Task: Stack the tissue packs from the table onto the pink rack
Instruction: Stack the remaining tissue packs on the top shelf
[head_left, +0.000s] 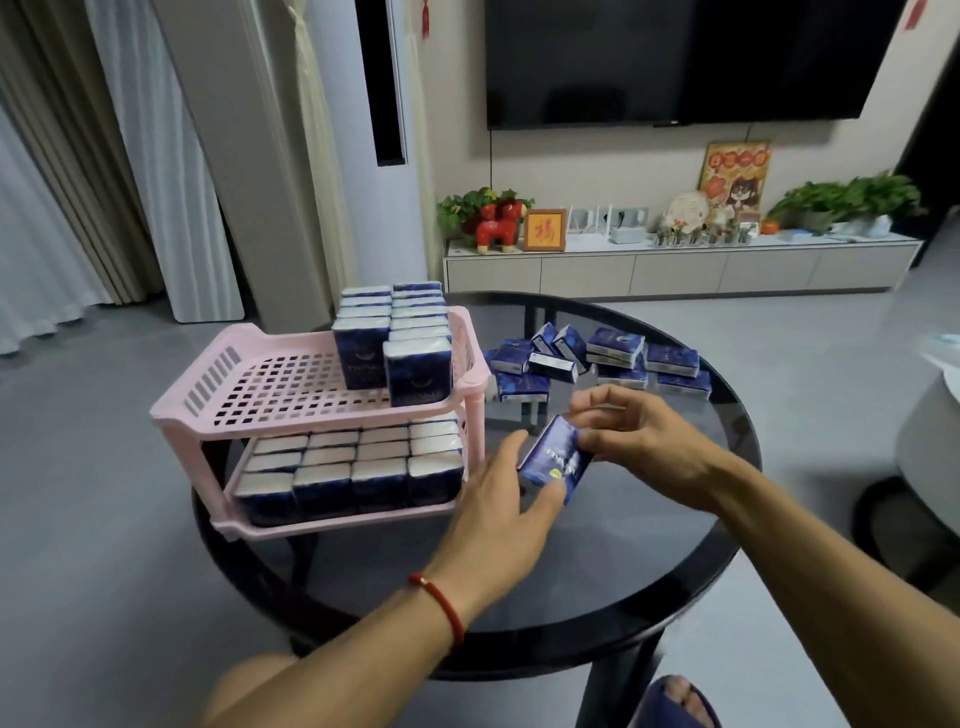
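A pink two-shelf rack (228, 387) stands on the left of a round dark glass table (613, 587). Its lower shelf is filled with upright blue tissue packs (353, 480). On the upper shelf two rows of packs (400, 332) stand along the right side. Several loose packs (618, 356) lie in a heap on the table behind my hands. Both hands hold one blue tissue pack (555, 457) above the table, just right of the rack. My left hand (498, 499) grips its near end with thumb and fingers. My right hand (639, 436) pinches its far end.
A low white cabinet (675, 267) with plants and ornaments runs along the far wall under a wall-mounted television (675, 62). Curtains and a tall white air conditioner (374, 156) stand at the left. A pale seat edge (930, 431) is at the right. My foot in a blue slipper (675, 701) shows below.
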